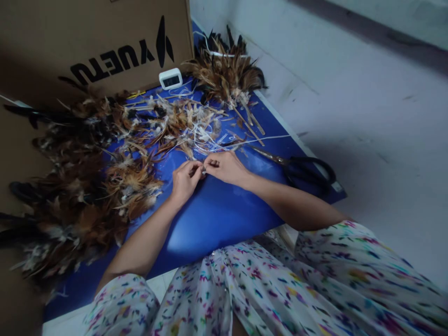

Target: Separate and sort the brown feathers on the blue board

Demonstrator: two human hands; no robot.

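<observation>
My left hand (186, 181) and my right hand (226, 168) meet fingertip to fingertip over the blue tabletop (213, 214). Both are closed in a pinch around a tiny whitish bit (204, 171), too small to name. Just beyond the fingers lies a tangle of white plastic string (205, 134) among loose brown feathers (175, 119). One strand of it runs rightward past my right hand. Black-handled scissors (297, 165) rest on the table to the right of that hand, partly behind my forearm.
A large heap of brown and black feathers (77, 186) covers the left side. At the back, a feather bundle on sticks (227, 74) leans near the wall. A cardboard box (115, 32) stands behind a small white digital clock (171, 79). The table's right edge borders the pale wall (367, 116).
</observation>
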